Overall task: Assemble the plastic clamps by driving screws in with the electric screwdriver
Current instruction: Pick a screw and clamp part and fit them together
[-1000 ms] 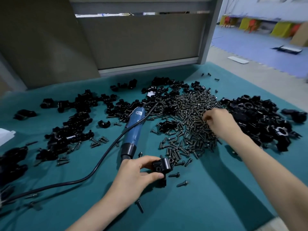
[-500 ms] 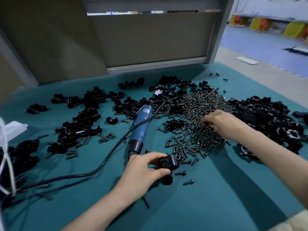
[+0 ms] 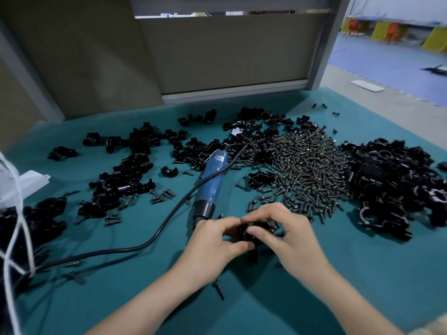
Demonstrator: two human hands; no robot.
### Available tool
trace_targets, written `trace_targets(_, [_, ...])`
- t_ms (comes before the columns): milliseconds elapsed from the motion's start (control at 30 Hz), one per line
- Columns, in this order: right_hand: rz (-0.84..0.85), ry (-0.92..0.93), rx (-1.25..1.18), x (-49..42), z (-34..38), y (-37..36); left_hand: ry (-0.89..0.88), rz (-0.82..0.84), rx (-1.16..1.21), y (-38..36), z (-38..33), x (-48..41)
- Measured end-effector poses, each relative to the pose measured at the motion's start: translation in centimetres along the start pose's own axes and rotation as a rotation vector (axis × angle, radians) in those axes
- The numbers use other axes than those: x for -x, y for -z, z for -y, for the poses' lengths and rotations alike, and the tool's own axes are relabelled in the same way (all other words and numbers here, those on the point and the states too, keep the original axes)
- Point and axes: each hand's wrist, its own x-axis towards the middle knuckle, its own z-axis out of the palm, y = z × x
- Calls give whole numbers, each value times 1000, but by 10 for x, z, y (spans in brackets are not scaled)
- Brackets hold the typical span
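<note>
Head view: left hand (image 3: pixel 215 240) and right hand (image 3: pixel 287 235) pinch one black plastic clamp (image 3: pixel 249 232) over the teal cloth tabletop (image 3: pixel 362 274).
Curled fingers hide most of the matte clamp; its screw holes cannot be made out. The blue cylindrical electric screwdriver (image 3: pixel 214 180) lies just behind, beside a heap of dull metal screws (image 3: pixel 307 170).

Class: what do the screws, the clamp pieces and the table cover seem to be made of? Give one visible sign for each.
Screws: metal, likely steel; dull grey with small glints.
Clamp pieces: black plastic by the look; moulded curves, soft sheen.
Table cover: teal cloth, perhaps felt; matte, no reflections.
</note>
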Motion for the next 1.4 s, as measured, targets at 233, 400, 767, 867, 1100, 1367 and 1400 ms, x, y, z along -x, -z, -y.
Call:
trace_targets(233, [20, 327, 293, -2, 8, 4, -42, 12, -30, -1, 1, -2])
trace_targets(400, [9, 354, 306, -3, 9, 8, -28, 13, -29, -1, 2, -3])
trace_targets(767, [78, 255, 202, -6, 0, 4, -16, -23, -56, -3, 1, -5])
trace_targets(867, [98, 206, 181, -6, 0, 8, -18, -19, -43, -3, 3, -4])
trace_targets(1100, [131, 161, 58, 2, -4, 16, -14, -28, 44, -5, 3, -1])
trace_targets(1367, [-21, -196, -143, 6, -14, 14, 136, -141, 350, -28, 6, -3])
trace_targets(1400, [-38, -291, -274, 8, -15, 14, 127, -163, 350, -30, 7, -2])
